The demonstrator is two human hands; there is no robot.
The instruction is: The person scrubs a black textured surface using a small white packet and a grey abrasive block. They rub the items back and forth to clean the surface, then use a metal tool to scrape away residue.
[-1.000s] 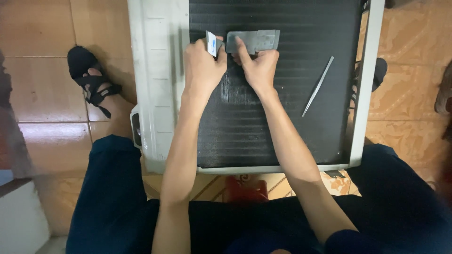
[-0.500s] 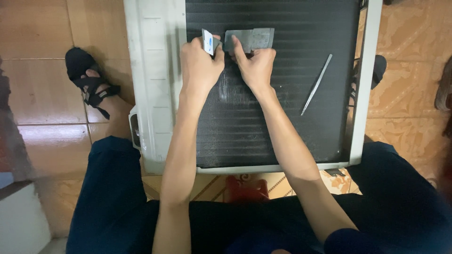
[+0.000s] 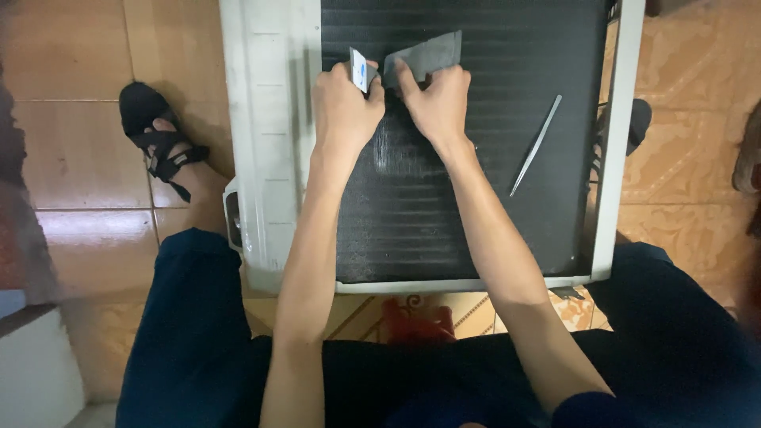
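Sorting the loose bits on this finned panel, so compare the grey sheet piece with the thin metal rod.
The flat grey sheet piece is broad and angular; the thin metal rod is long and narrow. The right hand pinches the sheet; the rod lies untouched, slanted, off to the right. Both rest on the black finned panel.

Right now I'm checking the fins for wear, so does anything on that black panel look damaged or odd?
Yes. A pale scuffed patch mars the black finned panel just below the left hand and right hand. A thin metal tool lies loose and slanted to the right.

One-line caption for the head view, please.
Both hands, left hand with a small card, right hand on a grey sheet, over dark fins.
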